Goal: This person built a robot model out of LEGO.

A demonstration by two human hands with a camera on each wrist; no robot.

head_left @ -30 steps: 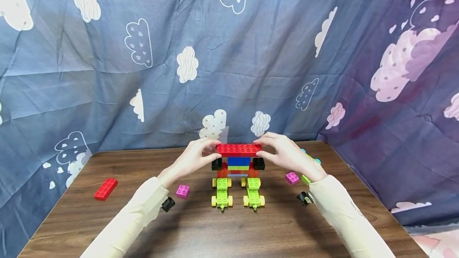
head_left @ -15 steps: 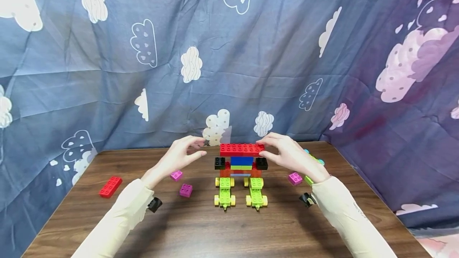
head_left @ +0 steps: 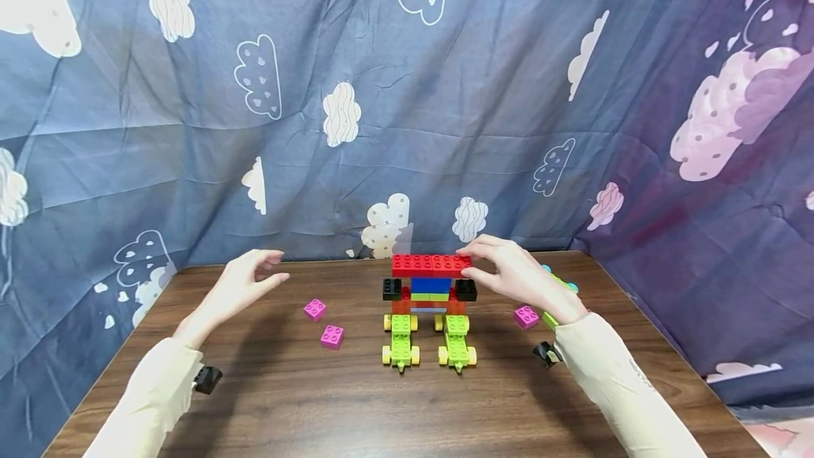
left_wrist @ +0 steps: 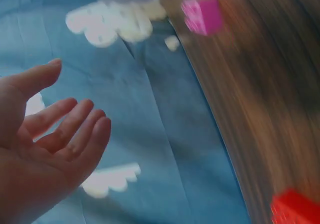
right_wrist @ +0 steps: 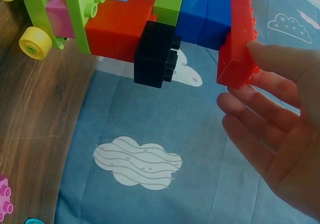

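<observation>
A tower of toy building bricks stands mid-table on two lime-green wheeled bases (head_left: pixel 400 353) with yellow wheels. Across its top lies a row of red bricks (head_left: pixel 416 265), above blue bricks (head_left: pixel 431 285) and a black brick (head_left: pixel 391 290) on each side. My right hand (head_left: pixel 511 273) pinches the right end of the red row; in the right wrist view the thumb lies on one side of the red brick (right_wrist: pixel 235 66) and fingers on the other. My left hand (head_left: pixel 237 288) is raised over the table's left part, fingers loosely bent, holding nothing.
Two magenta bricks (head_left: pixel 332 336) lie between my left hand and the tower. Another magenta brick (head_left: pixel 526 316) lies beneath my right forearm, near a lime-green piece (head_left: pixel 550 320). A loose red brick (left_wrist: pixel 292 209) shows in the left wrist view. A cloud-print curtain (head_left: pixel 407 126) hangs behind.
My left hand has let go of the red row's left end and moved left, uncovering a second magenta brick and covering the loose red brick. My right hand stays at the red row's right end.
</observation>
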